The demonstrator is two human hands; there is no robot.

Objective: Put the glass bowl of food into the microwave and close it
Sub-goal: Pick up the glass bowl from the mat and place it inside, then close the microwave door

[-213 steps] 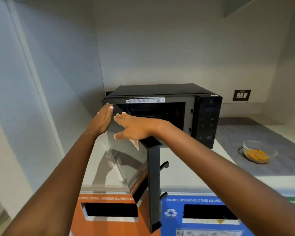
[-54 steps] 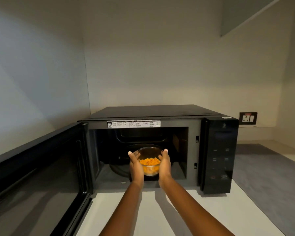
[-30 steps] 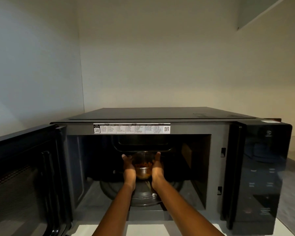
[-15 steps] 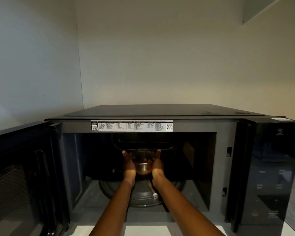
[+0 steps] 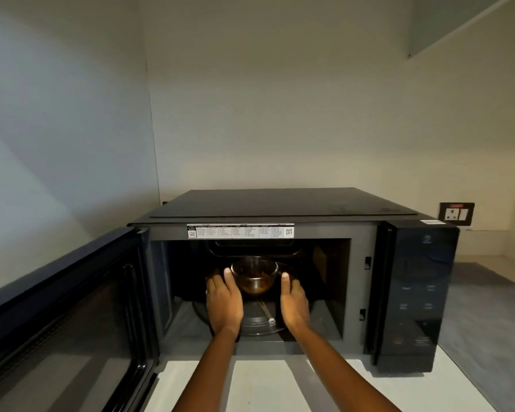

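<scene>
The black microwave [image 5: 280, 230] stands on the counter with its door [image 5: 72, 307] swung wide to the left. The glass bowl of food [image 5: 254, 276] rests on the round turntable [image 5: 259, 319] inside the dark cavity. Both my hands reach into the cavity, one on each side of the bowl. My left hand [image 5: 224, 301] has its thumb against the bowl's left wall. My right hand [image 5: 293, 301] is a small gap away from the bowl's right rim. The fingers of both hands are spread and no longer wrap the bowl.
The control panel [image 5: 416, 295] fills the microwave's right side. A wall socket [image 5: 456, 214] is on the back wall to the right. A grey mat [image 5: 488, 322] lies on the white counter [image 5: 265, 385] at the right. Walls close in at the left and back.
The bowl has come down onto the turntable. My hands have slid apart and back from its rim, and the view has pulled back a little.
</scene>
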